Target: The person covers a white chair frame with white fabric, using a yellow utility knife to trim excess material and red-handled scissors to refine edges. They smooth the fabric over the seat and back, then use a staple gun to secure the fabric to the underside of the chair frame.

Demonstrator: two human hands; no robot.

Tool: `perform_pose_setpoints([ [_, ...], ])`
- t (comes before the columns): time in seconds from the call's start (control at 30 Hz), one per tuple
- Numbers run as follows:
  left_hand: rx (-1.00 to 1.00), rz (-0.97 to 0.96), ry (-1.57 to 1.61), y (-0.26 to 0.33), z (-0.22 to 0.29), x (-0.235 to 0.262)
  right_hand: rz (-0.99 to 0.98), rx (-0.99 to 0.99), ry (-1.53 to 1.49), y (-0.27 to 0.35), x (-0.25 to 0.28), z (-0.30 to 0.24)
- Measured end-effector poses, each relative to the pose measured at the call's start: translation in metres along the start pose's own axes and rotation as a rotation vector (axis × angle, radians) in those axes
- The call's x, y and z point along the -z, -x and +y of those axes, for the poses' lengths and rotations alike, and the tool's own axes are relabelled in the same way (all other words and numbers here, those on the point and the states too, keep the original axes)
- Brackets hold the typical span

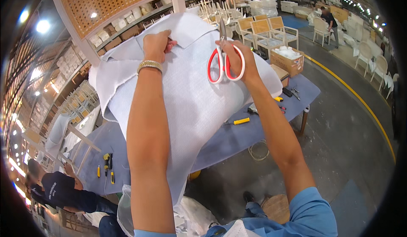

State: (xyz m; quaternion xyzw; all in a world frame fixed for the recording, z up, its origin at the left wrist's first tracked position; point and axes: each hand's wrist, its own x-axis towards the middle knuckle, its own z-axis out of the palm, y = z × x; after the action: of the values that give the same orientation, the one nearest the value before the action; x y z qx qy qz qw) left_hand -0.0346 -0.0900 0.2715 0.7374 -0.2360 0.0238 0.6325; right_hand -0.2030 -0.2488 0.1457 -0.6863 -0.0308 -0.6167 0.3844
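A pale, textured fabric lies draped over the seat of a chair with a woven cane back, and its lower part hangs down toward me. My left hand is closed on the fabric near the back of the seat, fingers bent, with a fold and a cut edge beside it. In my right hand is a pair of scissors with red and white handles, held above the fabric's right side. Their blades point up and away from me.
Beneath the chair is a blue-covered table carrying a yellow-handled tool, pliers and a power tool. An open cardboard box stands at its far right. One co-worker is at lower left. More chairs fill the background.
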Motion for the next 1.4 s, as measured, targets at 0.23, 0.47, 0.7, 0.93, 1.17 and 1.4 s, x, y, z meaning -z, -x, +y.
perform_pose_setpoints([
  [0.23,-0.011,-0.198,-0.193,0.036,0.010,-0.011,-0.315,-0.644,-0.342,0.007,0.017,-0.070],
  [0.47,0.008,-0.363,-0.169,0.035,0.012,-0.004,-0.570,-0.855,-0.382,0.017,0.031,-0.101],
  [0.7,-0.023,-0.430,-0.200,0.044,0.015,-0.003,-0.638,-0.931,-0.559,0.014,0.040,-0.109],
  [0.93,0.000,-0.455,-0.160,0.039,0.013,-0.004,-0.694,-0.926,-0.559,0.013,0.033,-0.105],
  [1.17,-0.019,-0.425,-0.132,0.048,0.013,-0.003,-0.629,-0.888,-0.482,0.013,0.022,-0.121],
  [1.4,-0.024,-0.457,-0.198,0.049,0.010,-0.006,-0.565,-0.852,-0.422,0.013,0.004,-0.111],
])
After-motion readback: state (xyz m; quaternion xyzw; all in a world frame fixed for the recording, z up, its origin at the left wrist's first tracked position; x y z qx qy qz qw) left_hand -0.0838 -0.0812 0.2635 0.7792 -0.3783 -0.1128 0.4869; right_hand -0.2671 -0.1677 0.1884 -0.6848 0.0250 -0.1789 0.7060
